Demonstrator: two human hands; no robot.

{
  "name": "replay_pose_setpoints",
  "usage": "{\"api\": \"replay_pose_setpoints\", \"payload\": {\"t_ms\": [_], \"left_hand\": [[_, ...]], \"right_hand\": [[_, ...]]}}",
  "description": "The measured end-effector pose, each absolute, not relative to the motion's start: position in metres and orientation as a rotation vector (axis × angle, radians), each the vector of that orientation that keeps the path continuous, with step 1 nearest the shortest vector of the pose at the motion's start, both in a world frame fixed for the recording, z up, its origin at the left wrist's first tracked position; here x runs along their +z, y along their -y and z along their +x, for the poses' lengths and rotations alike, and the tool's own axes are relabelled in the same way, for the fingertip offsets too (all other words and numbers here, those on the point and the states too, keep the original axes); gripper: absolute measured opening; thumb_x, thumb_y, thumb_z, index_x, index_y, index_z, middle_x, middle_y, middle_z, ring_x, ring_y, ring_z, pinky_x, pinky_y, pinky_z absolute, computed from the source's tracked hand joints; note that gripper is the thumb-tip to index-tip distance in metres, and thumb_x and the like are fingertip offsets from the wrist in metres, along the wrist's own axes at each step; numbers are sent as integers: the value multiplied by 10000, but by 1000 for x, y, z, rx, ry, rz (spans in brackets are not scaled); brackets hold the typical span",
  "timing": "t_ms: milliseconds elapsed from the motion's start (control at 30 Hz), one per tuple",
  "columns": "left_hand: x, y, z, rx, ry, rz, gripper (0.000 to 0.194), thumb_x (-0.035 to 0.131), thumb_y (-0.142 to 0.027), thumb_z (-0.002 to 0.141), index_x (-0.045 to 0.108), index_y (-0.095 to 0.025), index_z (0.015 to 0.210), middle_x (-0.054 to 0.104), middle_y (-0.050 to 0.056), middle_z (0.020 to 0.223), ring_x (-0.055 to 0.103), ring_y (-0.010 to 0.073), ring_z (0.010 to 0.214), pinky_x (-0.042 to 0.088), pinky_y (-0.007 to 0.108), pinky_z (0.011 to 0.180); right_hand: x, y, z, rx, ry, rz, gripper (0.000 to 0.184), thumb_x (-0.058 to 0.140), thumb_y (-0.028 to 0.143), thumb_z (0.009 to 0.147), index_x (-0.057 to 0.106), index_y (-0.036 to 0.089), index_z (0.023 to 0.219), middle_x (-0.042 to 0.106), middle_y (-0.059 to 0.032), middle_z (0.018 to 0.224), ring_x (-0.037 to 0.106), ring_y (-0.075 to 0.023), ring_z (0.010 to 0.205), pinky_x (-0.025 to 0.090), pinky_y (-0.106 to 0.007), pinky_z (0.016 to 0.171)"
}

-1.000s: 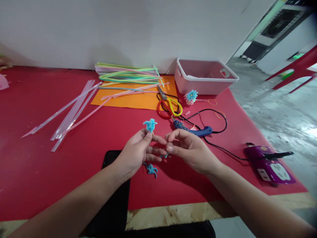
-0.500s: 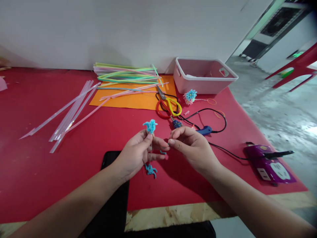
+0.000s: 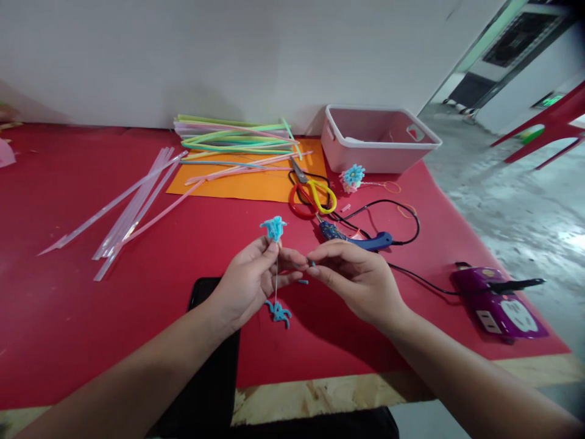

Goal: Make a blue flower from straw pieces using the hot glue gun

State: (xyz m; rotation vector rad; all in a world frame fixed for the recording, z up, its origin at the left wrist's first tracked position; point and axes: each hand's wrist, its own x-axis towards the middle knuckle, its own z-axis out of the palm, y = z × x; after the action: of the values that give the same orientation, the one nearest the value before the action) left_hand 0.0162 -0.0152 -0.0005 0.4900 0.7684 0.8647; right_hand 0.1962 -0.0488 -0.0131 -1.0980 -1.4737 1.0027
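bright blue fuzzy flower (image 3: 274,229), red tabletop (image 3: 150,329)

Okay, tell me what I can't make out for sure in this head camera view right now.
From the head view:
1. Small bluish bit at the right hand: too small, partly covered by fingers.
2. Base of the blue flower: hidden by the left hand.
3. Bottom of the pink bin: mostly hidden by its near wall.
4. Black object: partly covered by the left forearm.
5. Red chair: cut off by the right edge.

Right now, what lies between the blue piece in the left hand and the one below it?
In the head view, a thin strand runs from the upper blue piece toward the lower blue piece, crossing in front of the left hand.
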Motion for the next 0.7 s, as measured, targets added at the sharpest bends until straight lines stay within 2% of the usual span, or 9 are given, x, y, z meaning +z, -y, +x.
{"api": "replay_pose_setpoints", "payload": {"t_ms": [233,333,500,700], "left_hand": [[-4,18,14,882,-756,626,94,585,-174,949,552,-162,862,765,37,769,731,140,705,595,241,661],[-4,21,16,895,-831,751,154,645,-250,916,524,-181,851,762,26,750,726,153,712,591,261,650],[-5,30,19,860,-915,1060,216,614,-305,926,490,-199,785,699,-21,589,675,120,586,535,243,652],[-6,35,18,739,-933,1206,195,555,-320,948,474,-213,807,697,-12,569,643,120,537,467,229,573]], "right_hand": [[-8,47,198,728,1569,-1116,125,739,148,831,784,249,892,784,-21,837,723,-152,754,599,-281,694],[-8,48,200,551,1598,-1129,147,725,129,838,785,250,894,781,-20,837,722,-153,758,606,-291,720],[-6,52,201,319,1676,-1111,168,714,111,850,764,249,932,781,-15,854,731,-154,798,614,-287,752],[0,53,199,93,1799,-985,221,687,78,845,710,262,964,774,-16,822,738,-170,747,631,-307,709]]}}
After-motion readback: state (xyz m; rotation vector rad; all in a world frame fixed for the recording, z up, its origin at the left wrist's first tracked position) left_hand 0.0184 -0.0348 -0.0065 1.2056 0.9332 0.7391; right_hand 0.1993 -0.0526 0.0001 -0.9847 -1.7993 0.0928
